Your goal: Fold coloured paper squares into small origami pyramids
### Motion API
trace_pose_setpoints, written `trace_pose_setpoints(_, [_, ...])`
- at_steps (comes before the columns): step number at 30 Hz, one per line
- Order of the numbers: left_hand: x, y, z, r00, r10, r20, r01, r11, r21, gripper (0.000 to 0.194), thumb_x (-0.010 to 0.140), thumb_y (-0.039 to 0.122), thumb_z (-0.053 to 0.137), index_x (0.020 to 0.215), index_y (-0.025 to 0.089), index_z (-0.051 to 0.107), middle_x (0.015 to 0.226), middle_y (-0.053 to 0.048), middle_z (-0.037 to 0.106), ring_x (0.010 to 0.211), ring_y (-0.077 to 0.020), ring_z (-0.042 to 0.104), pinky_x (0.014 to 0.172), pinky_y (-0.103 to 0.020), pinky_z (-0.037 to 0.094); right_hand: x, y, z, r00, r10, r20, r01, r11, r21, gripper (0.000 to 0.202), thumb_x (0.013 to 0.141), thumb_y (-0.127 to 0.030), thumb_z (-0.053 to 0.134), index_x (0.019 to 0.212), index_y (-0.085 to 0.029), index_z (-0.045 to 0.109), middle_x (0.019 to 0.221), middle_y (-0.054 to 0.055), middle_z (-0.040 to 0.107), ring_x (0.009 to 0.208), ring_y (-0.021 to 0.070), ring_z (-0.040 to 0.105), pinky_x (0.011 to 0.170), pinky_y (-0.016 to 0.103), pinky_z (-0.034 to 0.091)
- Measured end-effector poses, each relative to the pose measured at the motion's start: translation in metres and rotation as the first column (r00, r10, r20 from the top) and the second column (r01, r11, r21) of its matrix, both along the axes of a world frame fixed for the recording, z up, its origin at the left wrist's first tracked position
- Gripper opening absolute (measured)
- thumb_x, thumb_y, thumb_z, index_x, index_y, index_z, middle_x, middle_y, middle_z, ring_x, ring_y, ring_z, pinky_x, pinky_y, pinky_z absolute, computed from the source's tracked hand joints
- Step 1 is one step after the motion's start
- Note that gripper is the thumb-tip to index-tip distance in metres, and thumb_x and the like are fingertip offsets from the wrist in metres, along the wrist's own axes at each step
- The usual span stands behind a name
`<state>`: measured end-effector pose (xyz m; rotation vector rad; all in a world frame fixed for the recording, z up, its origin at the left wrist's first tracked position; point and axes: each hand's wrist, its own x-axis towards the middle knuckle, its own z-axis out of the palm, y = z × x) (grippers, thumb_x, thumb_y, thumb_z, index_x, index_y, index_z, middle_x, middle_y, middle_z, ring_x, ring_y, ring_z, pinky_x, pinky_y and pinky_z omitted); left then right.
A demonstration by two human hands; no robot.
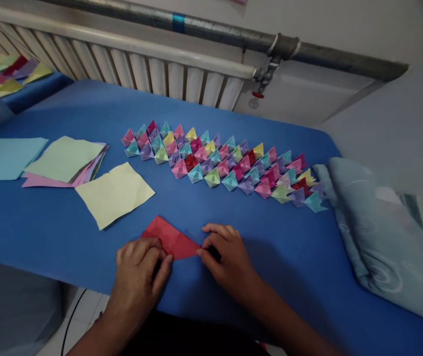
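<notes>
A red sheet of paper (pixel 176 241), partly folded, lies on the blue tabletop near its front edge. My left hand (pixel 140 267) is closed on the paper's lower left side, fingers curled over it and the thumb at its lower edge. My right hand (pixel 226 254) pinches the paper's pointed right tip between thumb and index finger. Just beyond the red paper, a pale yellow sheet (pixel 117 194) lies flat by itself. Rows of small folded paper pieces (pixel 218 160) in many colours stand farther back.
Left of the yellow sheet lies a stack topped with pale green paper (pixel 65 158), beside light blue sheets (pixel 5 158). A folded teal blanket (pixel 389 237) covers the table's right end. Behind the table run a white radiator (pixel 140 71) and a metal pipe (pixel 218 32).
</notes>
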<state>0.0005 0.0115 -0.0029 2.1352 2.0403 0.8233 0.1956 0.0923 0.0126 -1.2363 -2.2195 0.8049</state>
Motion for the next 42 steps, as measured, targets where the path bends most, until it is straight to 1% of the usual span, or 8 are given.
trace_pose_setpoints(8, [-0.001, -0.001, 0.001, 0.994, -0.075, -0.076, 0.083, 0.991, 0.109, 0.022, 0.091, 0.014, 0.049, 0.101, 0.025, 0.066, 0.104, -0.008, 0.065, 0.093, -0.0244, 0.056, 0.077, -0.041, 0.041, 0.001, -0.002, 0.003, 0.992, 0.042, 0.122, -0.054, 0.994, 0.097, 0.008, 0.081, -0.017, 0.063, 0.088, -0.019, 0.061, 0.106, 0.009, 0.064, 0.098, 0.0248, 0.057, 0.086, 0.042, 0.043])
trace_pose_setpoints(15, [0.004, -0.006, 0.005, 0.974, -0.200, -0.105, 0.209, 0.974, 0.083, 0.025, 0.093, 0.009, 0.045, 0.105, 0.019, 0.065, 0.104, -0.007, 0.070, 0.096, -0.0227, 0.059, 0.088, -0.043, 0.038, -0.011, -0.009, 0.020, 0.922, 0.124, 0.367, -0.145, 0.989, 0.033, 0.009, 0.081, -0.010, 0.052, 0.078, -0.019, 0.055, 0.076, 0.006, 0.062, 0.071, 0.0204, 0.055, 0.065, 0.033, 0.040])
trace_pose_setpoints(19, [0.005, -0.009, 0.005, 0.972, -0.207, -0.110, 0.217, 0.973, 0.080, 0.019, 0.091, 0.017, 0.053, 0.107, 0.016, 0.063, 0.107, -0.009, 0.070, 0.098, -0.0246, 0.059, 0.089, -0.045, 0.039, -0.013, -0.011, 0.025, 0.975, 0.092, 0.202, -0.053, 0.980, -0.191, 0.013, 0.079, -0.008, 0.051, 0.082, -0.020, 0.054, 0.073, 0.001, 0.061, 0.066, 0.0166, 0.055, 0.061, 0.028, 0.039])
trace_pose_setpoints(23, [0.005, -0.009, 0.005, 0.979, -0.183, -0.088, 0.194, 0.971, 0.142, 0.017, 0.090, 0.022, 0.059, 0.104, 0.015, 0.063, 0.100, -0.009, 0.071, 0.093, -0.0237, 0.062, 0.088, -0.043, 0.042, -0.014, -0.015, 0.029, 0.990, -0.043, -0.132, -0.029, 0.866, -0.500, 0.012, 0.077, -0.009, 0.052, 0.080, -0.021, 0.052, 0.070, -0.004, 0.058, 0.063, 0.0115, 0.055, 0.057, 0.022, 0.040])
trace_pose_setpoints(26, [0.000, -0.009, 0.012, 0.984, -0.179, -0.005, 0.177, 0.967, 0.181, 0.016, 0.091, 0.014, 0.053, 0.102, 0.019, 0.063, 0.095, -0.004, 0.072, 0.088, -0.0184, 0.065, 0.090, -0.041, 0.043, -0.010, -0.017, 0.040, 0.949, -0.093, -0.300, -0.107, 0.802, -0.588, 0.013, 0.078, -0.016, 0.058, 0.088, -0.022, 0.056, 0.074, -0.004, 0.060, 0.067, 0.0117, 0.057, 0.061, 0.023, 0.045])
trace_pose_setpoints(32, [-0.009, -0.014, 0.050, 0.841, -0.078, 0.535, 0.103, 0.995, -0.016, 0.010, 0.090, 0.028, 0.057, 0.097, 0.026, 0.064, 0.090, 0.001, 0.071, 0.084, -0.0165, 0.068, 0.071, -0.029, 0.055, 0.000, -0.015, 0.069, 0.943, 0.032, -0.332, -0.104, 0.974, -0.201, 0.055, 0.072, -0.026, 0.075, 0.123, -0.030, 0.054, 0.126, 0.006, 0.059, 0.117, 0.0251, 0.053, 0.097, 0.042, 0.042])
trace_pose_setpoints(38, [-0.003, -0.007, 0.047, 0.617, 0.127, 0.777, 0.153, 0.949, -0.276, 0.015, 0.089, 0.032, 0.056, 0.087, 0.022, 0.067, 0.072, 0.002, 0.071, 0.060, -0.0137, 0.066, 0.050, -0.024, 0.053, -0.017, -0.009, 0.058, 0.903, -0.057, -0.426, -0.190, 0.837, -0.514, 0.043, 0.080, -0.019, 0.059, 0.123, -0.026, 0.053, 0.082, -0.003, 0.064, 0.070, 0.0118, 0.061, 0.064, 0.024, 0.048])
trace_pose_setpoints(42, [-0.008, -0.005, 0.033, 0.760, 0.044, 0.649, 0.100, 0.978, -0.183, 0.019, 0.089, 0.027, 0.054, 0.105, 0.023, 0.064, 0.091, -0.002, 0.074, 0.080, -0.0176, 0.070, 0.068, -0.030, 0.058, -0.026, -0.001, 0.033, 0.964, -0.096, -0.250, -0.060, 0.831, -0.553, 0.044, 0.077, -0.010, 0.052, 0.120, -0.023, 0.055, 0.070, -0.005, 0.059, 0.059, 0.0099, 0.055, 0.055, 0.021, 0.042])
